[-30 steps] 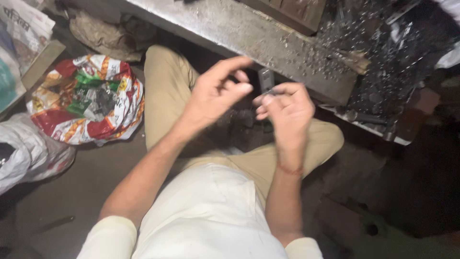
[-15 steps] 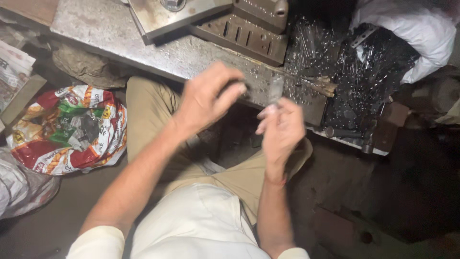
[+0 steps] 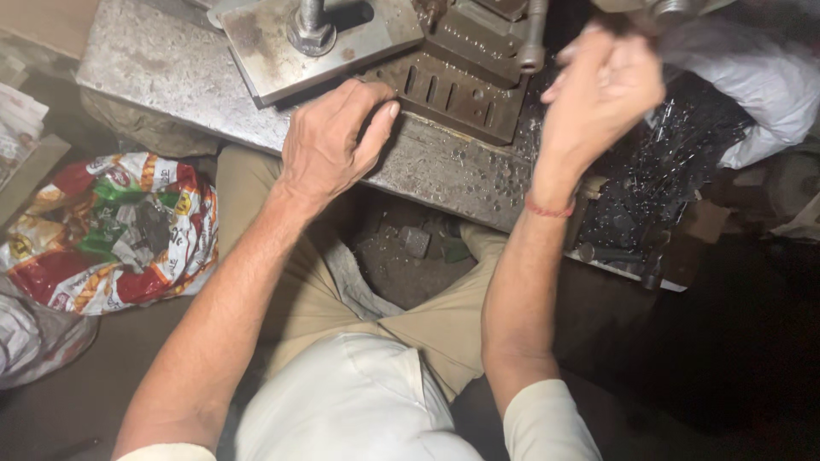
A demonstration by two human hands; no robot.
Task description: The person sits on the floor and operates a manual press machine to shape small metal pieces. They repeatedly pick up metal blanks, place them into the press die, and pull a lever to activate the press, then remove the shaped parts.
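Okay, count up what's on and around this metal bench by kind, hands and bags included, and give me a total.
Hands: 2, left hand and right hand
Metal plates: 2, flat plate and slotted plate
Bags: 2, printed bag and white bag
Total: 6

A small metalworking workshop. A worn grey steel machine table [image 3: 171,68] carries a bolted flat steel plate [image 3: 282,47] and a dark slotted iron block [image 3: 453,94], with bright metal shavings [image 3: 666,171] scattered over a dark tray beside it. A crumpled red, green and white plastic sack [image 3: 111,230] lies on the dirty floor.

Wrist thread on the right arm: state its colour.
Red, a thin wrist thread below the right hand, in the head view.
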